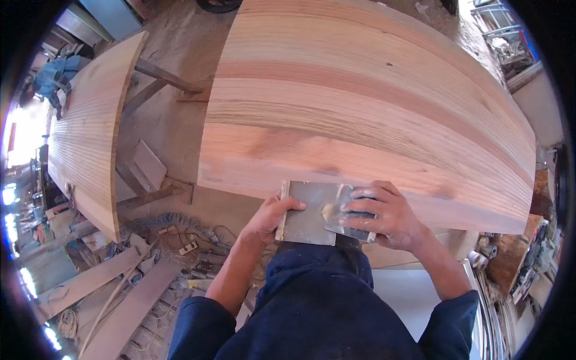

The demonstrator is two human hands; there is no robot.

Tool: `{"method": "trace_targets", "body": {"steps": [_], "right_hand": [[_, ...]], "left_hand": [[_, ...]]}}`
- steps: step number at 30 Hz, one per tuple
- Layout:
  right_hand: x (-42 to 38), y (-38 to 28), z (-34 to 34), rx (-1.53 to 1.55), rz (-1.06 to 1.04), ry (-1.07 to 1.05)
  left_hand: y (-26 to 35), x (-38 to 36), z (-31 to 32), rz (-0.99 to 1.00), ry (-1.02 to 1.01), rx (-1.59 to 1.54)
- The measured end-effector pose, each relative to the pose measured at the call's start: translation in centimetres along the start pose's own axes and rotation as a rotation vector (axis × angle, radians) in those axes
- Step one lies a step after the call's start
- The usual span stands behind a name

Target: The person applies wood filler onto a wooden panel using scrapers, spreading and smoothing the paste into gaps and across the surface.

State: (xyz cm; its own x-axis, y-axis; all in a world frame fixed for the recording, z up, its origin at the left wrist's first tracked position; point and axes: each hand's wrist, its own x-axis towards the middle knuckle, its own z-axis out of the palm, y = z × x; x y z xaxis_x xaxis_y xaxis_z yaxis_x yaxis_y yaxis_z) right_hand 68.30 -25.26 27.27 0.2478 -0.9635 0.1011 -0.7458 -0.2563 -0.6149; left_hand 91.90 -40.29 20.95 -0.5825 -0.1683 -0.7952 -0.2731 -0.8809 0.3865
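Observation:
My left hand [273, 217] grips the left edge of a flat grey metal plate [307, 207], thumb on top and fingers underneath. A dab of pale yellowish paste [327, 212] sits on the plate near its middle. My right hand [384, 215] is closed around a second, shiny metal scraper [337, 219], whose edge rests over the plate beside the paste. Pale dust or paste marks the right fingers. Both hands are held close to my body, at the near edge of a large wooden panel [336, 102] with striped grain.
Another wooden panel [99, 120] lies on wooden supports [159, 75] at the left, with a person in blue [57, 78] at its far end. Boards [129, 306], a coiled hose [180, 225] and cables cover the floor at lower left. Metal tubes [480, 300] stand at lower right.

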Motion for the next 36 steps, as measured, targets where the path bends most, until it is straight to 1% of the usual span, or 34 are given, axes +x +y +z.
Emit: {"method": "trace_targets", "body": {"steps": [2,3,5,6,7,9,10,13,14,17,18,21,23,24,26,28,30,33,34,36], "right_hand": [[-0.6,0.1,-0.8,0.005,0.068,-0.126],[-1.4,0.9,-0.8,0.1,0.124,-0.132],[-3.9,3.5,-0.4,0.284,0.24,-0.138],[-5.7,4.7,0.2,0.544,0.427,-0.036],[-7.4,5.5,1.5,0.805,0.613,0.065],[-9.0,6.2,4.3,1.255,0.83,0.498],[-9.1,6.0,5.7,1.473,0.937,0.728],[-7.5,5.0,8.6,1.666,0.998,0.952],[-6.6,4.5,9.2,1.802,1.025,0.986],[-1.7,3.2,11.4,1.876,0.97,1.002],[1.3,2.4,11.5,1.82,0.906,0.991],[10.3,1.5,13.3,1.597,0.925,0.984],[15.7,2.2,16.3,1.228,0.913,0.782],[18.5,2.3,17.7,0.912,0.905,0.685],[24.0,2.0,19.0,0.429,0.823,0.52],[28.4,0.5,19.8,0.113,0.702,0.391],[30.7,0.3,21.2,-0.031,0.669,0.357],[32.1,-0.4,22.8,-0.193,0.688,0.27],[32.1,-0.5,23.2,-0.236,0.7,0.234],[32.9,-0.8,24.1,-0.251,0.711,0.248]], "left_hand": [[-1.1,0.6,-0.8,-0.011,0.0,-0.138],[-1.6,0.6,-1.1,-0.015,0.001,-0.206],[-1.6,0.2,-2.3,0.021,0.067,-0.267],[-1.5,0.1,-2.7,0.045,0.098,-0.299],[-1.5,0.0,-3.1,0.059,0.078,-0.335],[-1.8,-0.3,-3.7,0.079,0.042,-0.404],[-2.2,-0.3,-4.4,0.083,0.042,-0.375],[-3.0,-0.1,-6.6,0.104,0.01,-0.32],[-2.8,-0.3,-7.2,0.113,-0.019,-0.317],[-1.1,-0.9,-10.2,0.109,-0.062,-0.302],[-0.3,-1.2,-11.7,0.102,-0.069,-0.296],[3.0,-2.3,-16.8,0.073,-0.002,-0.305],[6.0,-2.6,-20.4,0.077,0.099,-0.241],[7.1,-2.8,-22.3,0.075,0.151,-0.219],[9.1,-2.0,-27.5,0.039,0.182,-0.163],[10.6,-2.2,-31.3,0.033,0.227,-0.157],[12.5,-2.4,-33.6,0.069,0.277,-0.186],[13.4,-3.1,-36.6,0.068,0.231,-0.175],[13.6,-3.0,-36.8,0.023,0.222,-0.173],[14.2,-3.2,-37.3,-0.062,0.205,-0.168]]}}
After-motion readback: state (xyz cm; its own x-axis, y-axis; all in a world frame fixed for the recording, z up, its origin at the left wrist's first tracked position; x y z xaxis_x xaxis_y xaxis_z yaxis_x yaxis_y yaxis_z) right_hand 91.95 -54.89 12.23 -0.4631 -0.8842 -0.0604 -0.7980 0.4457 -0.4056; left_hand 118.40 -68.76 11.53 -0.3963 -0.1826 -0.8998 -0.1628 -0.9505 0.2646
